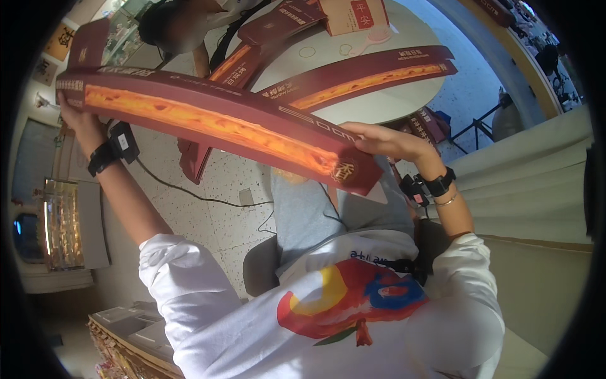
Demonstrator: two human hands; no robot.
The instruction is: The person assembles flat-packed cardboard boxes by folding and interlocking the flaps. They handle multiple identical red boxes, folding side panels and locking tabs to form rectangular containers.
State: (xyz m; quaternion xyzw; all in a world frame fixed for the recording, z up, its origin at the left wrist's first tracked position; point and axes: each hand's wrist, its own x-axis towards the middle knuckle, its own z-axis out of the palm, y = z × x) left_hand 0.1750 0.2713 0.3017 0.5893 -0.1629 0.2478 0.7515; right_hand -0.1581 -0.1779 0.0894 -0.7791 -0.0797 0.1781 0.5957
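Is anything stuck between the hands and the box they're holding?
Nothing visible is: the left hand is right on one end of the box, and the right hand is on it near the other.

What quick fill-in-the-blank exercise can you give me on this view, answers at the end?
1. The left hand is at one end of the long maroon box; near its other end is the ____ hand.
2. The small handled item on the table is coloured ____.
3. The rolled sleeves are ____ in colour.
4. The wrist straps are coloured ____.

Missing words: right; pink; white; black.
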